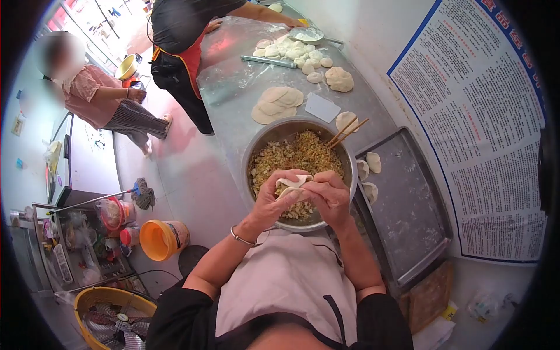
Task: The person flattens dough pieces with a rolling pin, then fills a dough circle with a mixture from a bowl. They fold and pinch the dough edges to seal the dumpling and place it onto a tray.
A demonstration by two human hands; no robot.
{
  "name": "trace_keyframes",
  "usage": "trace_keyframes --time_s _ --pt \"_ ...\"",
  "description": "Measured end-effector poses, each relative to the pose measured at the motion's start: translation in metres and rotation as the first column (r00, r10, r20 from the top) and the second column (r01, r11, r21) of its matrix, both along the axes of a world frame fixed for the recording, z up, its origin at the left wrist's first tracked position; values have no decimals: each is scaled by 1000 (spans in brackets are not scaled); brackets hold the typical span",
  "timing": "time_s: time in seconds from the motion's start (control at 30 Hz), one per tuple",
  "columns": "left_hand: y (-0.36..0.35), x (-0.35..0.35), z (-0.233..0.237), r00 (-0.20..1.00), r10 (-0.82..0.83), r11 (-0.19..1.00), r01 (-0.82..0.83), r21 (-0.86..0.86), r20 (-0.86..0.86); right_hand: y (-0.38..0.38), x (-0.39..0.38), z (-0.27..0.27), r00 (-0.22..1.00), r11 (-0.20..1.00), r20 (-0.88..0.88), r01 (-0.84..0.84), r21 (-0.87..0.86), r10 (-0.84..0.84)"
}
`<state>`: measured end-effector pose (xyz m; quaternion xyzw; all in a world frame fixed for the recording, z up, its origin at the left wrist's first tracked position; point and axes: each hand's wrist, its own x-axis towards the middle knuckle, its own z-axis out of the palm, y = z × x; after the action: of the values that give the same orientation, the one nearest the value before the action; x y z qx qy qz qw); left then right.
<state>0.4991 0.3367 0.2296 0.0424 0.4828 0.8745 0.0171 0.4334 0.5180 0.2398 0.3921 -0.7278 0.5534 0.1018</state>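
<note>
A long steel bench (230,87), dusted with flour, runs along a white wall that carries a large printed poster (484,128). At its near end lies a flat metal tray (411,204) with three folded dumplings (373,162) along its left edge. Just beside the tray stands a wide metal bowl (252,153), filled with chopped filling (297,153); a pair of chopsticks (348,132) leans on its far rim.

Over the near side of the bowl, the person's left hand (269,201) and right hand (330,195) meet. Both are closed in a pinch on one half-folded dumpling (293,182), thumbs and fingertips pressing its pale edge together, so that it is held in the air above the filling. A thin bracelet (241,238) circles the left wrist.

Farther along the bench sit a pile of round wrappers (277,103), a white scraper (322,108), a rolling pin (268,61) and a cluster of small dough pieces (315,61). A co-worker in a red apron (186,55) leans on the far end. A second person (99,99) sits at left, near a mop (139,195). An orange bucket (163,239) and a yellow fan (114,318) stand on the floor.
</note>
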Motion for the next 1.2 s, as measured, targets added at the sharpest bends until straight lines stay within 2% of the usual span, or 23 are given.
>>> trace_keyframes --time_s 0.03,0.13,0.2,0.27,0.33,0.43,0.53,0.63,0.73,0.83,0.93,1.0,1.03,1.13,1.2 --pt "0 0 2 1000 19 999 -19 -46 -5 0 -1 -1 1000 1000 -27 11 12 -11" --pt "-1 -1 2 997 23 996 -28 -83 -71 -4 0 8 982 991 191 21 -133 5" --pt "-2 -1 4 996 -7 996 -1 -91 -83 -9 3 22 883 977 468 64 -203 39" --pt "-2 -1 3 993 -11 993 -3 -117 -120 -8 3 24 894 984 447 59 -168 22" --pt "-1 -4 2 982 8 987 -38 -159 -186 -5 -2 17 994 999 109 26 -25 -23" --pt "4 1 2 999 21 996 -24 -80 -40 -6 2 7 984 994 -141 110 -24 -112" --pt "9 0 8 994 68 993 -76 -94 -80 -5 5 13 994 994 46 98 -47 -96" --pt "4 2 9 998 40 966 -51 -255 -48 -7 1 32 990 995 134 59 -80 -47" --pt "-2 -5 15 982 9 841 -110 -529 -189 -5 -4 11 1000 999 -6 4 -45 -5" --pt "-5 -8 14 979 -35 806 -89 -585 -198 -3 -5 9 978 997 203 -39 -67 52" --pt "-2 -5 28 983 -10 765 -111 -635 -183 -2 -7 25 916 994 394 -100 47 73" --pt "-1 -4 31 995 -9 949 -24 -313 -101 -1 -9 6 886 988 443 -93 -122 138" --pt "-1 -4 32 998 -18 991 10 -130 -61 -2 -10 -5 869 975 463 -87 -207 175" --pt "-9 -10 17 972 -217 970 203 137 95 -12 -2 -25 738 892 600 -7 -452 310" --pt "-8 -9 16 963 -212 977 206 50 164 -15 7 -28 645 878 678 24 -479 352"
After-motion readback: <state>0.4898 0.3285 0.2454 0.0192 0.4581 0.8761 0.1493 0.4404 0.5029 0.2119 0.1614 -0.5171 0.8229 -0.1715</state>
